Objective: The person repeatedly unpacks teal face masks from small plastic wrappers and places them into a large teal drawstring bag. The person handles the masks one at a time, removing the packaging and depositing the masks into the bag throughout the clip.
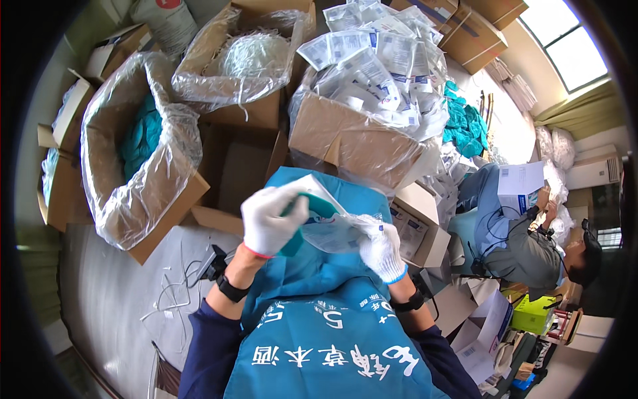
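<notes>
Left hand (269, 223), in a white knit glove, grips the teal folded cloth inside a clear plastic pouch (325, 223); right hand (382, 251) pinches the pouch's other end, just beside it.

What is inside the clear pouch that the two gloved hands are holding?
Inside the clear pouch a folded teal item shows. The left hand covers part of it and the right hand grips the other end, so its full shape stays hidden.

Bright daylight from window (571, 46) upper right, overexposed; slight motion blur; fisheye bending, black rim.
</notes>
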`<action>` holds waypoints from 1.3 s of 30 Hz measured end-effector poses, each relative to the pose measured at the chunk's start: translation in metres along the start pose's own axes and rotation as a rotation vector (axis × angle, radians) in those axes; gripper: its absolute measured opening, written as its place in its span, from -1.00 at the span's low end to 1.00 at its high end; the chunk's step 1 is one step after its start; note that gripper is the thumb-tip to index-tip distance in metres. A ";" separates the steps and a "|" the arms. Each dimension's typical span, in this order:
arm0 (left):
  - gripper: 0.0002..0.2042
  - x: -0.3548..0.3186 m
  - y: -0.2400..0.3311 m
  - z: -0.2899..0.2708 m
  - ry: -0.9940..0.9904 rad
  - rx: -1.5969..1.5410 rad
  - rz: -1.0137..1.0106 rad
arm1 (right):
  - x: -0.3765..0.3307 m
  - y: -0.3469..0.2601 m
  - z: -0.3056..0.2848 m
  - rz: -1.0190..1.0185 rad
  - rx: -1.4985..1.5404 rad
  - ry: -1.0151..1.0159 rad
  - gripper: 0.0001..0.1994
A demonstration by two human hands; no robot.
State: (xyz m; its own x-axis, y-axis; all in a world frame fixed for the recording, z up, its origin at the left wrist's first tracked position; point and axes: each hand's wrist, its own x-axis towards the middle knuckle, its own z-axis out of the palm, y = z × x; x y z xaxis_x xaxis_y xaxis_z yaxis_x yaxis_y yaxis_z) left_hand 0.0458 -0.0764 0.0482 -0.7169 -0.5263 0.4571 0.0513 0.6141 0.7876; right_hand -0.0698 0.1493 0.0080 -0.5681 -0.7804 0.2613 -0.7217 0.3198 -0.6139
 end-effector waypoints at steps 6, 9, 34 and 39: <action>-0.81 0.013 -0.016 -0.037 0.398 -0.277 -0.368 | 0.012 0.077 -0.028 0.267 -0.216 0.377 -0.79; -0.84 0.003 -0.028 -0.045 0.345 -0.236 -0.432 | 0.059 0.108 -0.087 0.185 -0.368 0.658 -0.77; -0.84 0.047 -0.037 -0.012 0.155 -0.254 -0.509 | 0.387 0.238 0.178 0.397 -0.561 -0.668 -0.52; -0.86 0.067 -0.054 -0.004 0.159 -0.591 -0.760 | 0.359 0.319 0.125 -0.146 -0.497 -0.576 -0.72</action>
State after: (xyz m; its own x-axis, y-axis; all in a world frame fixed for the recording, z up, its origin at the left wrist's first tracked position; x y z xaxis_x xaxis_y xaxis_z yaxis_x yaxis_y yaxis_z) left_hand -0.0026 -0.1471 0.0385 -0.6030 -0.7600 -0.2423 -0.0142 -0.2935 0.9558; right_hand -0.4542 -0.0966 -0.1873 -0.2564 -0.9460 -0.1985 -0.9435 0.2896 -0.1612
